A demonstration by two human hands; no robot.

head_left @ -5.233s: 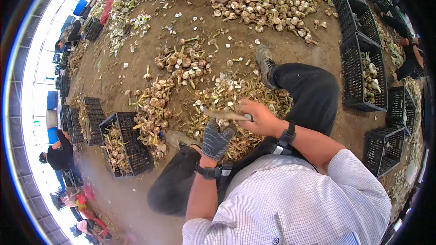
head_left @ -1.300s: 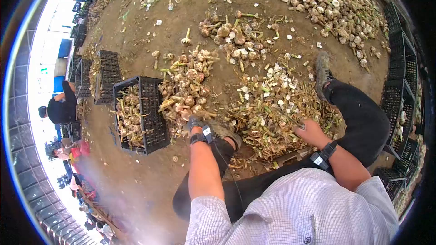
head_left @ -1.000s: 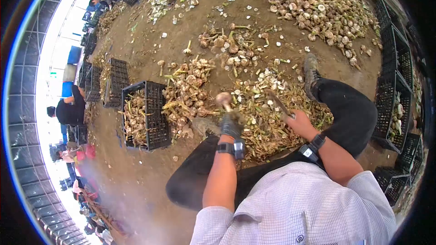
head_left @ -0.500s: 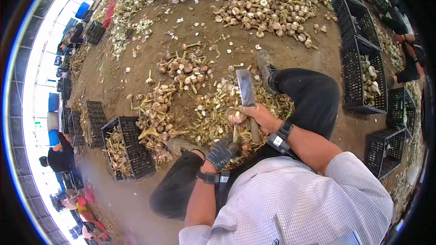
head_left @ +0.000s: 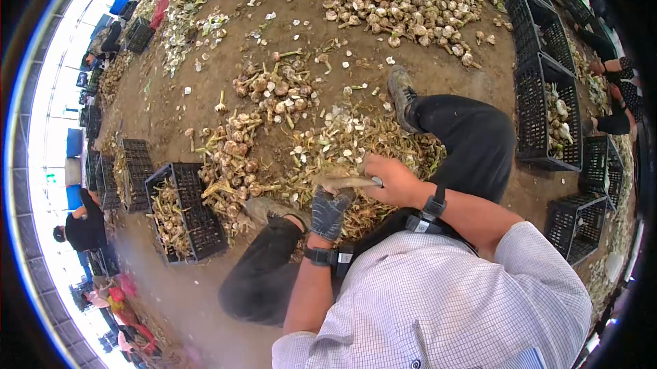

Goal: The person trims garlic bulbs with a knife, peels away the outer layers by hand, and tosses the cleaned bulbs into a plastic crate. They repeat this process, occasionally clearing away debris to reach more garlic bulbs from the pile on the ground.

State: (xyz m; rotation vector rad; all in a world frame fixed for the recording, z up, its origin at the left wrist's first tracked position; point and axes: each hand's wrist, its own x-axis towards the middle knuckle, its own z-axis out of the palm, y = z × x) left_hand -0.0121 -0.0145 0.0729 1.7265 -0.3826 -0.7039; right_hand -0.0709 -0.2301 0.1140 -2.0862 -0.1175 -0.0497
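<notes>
My left hand (head_left: 330,210), in a dark grey glove, is closed in front of my lap around a garlic bulb, which its fingers largely cover. Close beside it, my bare right hand (head_left: 398,181) is wrapped round a knife. The broad blade no longer shows face-on. A pale brown stem-like length (head_left: 348,182) bridges the two hands. Under them spreads a litter of cut stems and peel (head_left: 356,140) between my legs. To the left of this lies a heap of garlic bulbs with stems (head_left: 236,150).
A black crate (head_left: 198,208) holding garlic stands by my left knee. Another small garlic heap (head_left: 274,88) lies ahead, and a large pile (head_left: 417,3) farther back. Stacked black crates (head_left: 547,106) line the right side. Other people sit at the far left and right edges.
The knife blade, upright and face-on before, has turned out of sight. My left hand has risen toward my right hand, and the garlic bulb has moved left from beside the knife.
</notes>
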